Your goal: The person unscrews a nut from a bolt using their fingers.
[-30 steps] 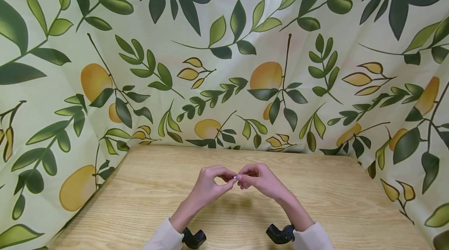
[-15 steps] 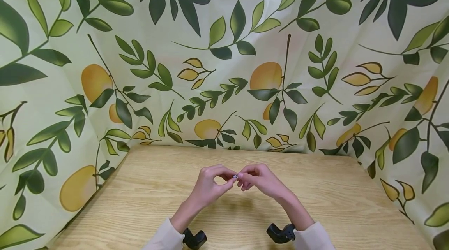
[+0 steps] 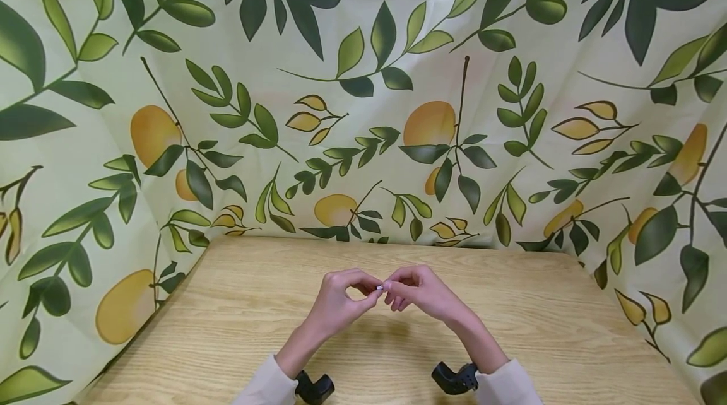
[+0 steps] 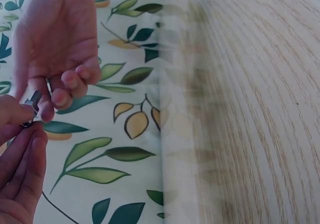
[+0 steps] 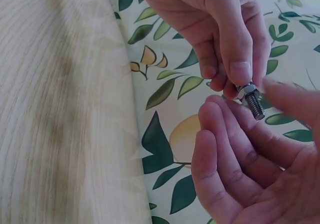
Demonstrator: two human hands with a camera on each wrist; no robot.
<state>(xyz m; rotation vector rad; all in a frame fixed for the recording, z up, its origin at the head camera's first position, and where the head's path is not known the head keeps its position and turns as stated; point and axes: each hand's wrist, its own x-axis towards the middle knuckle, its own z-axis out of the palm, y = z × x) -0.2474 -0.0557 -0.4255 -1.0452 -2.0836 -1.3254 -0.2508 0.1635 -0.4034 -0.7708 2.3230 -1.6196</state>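
Note:
Both hands meet above the table in the head view, fingertips close together around a small metal bolt (image 5: 256,107). My left hand (image 3: 339,299) pinches the bolt's upper end between thumb and finger, its other fingers curled. A hex nut (image 5: 247,91) sits on the bolt just below the left thumb, and bare thread sticks out past it. My right hand (image 3: 425,294) has its thumb and index finger at the nut, the thumb blurred in the right wrist view. The left wrist view shows the metal piece (image 4: 35,100) between the two hands' fingertips. The bolt's head end is hidden by the left fingers.
A light wood-grain table (image 3: 272,304) lies under the hands. Cloth (image 3: 363,140) printed with leaves and orange fruit hangs behind it and along both sides. Black camera mounts (image 3: 454,380) are worn at both wrists, by the pale sleeves (image 3: 508,386).
Both arms stay in place. The right fingers shift slightly at the nut, and the shiny metal between the fingertips changes its angle a little.

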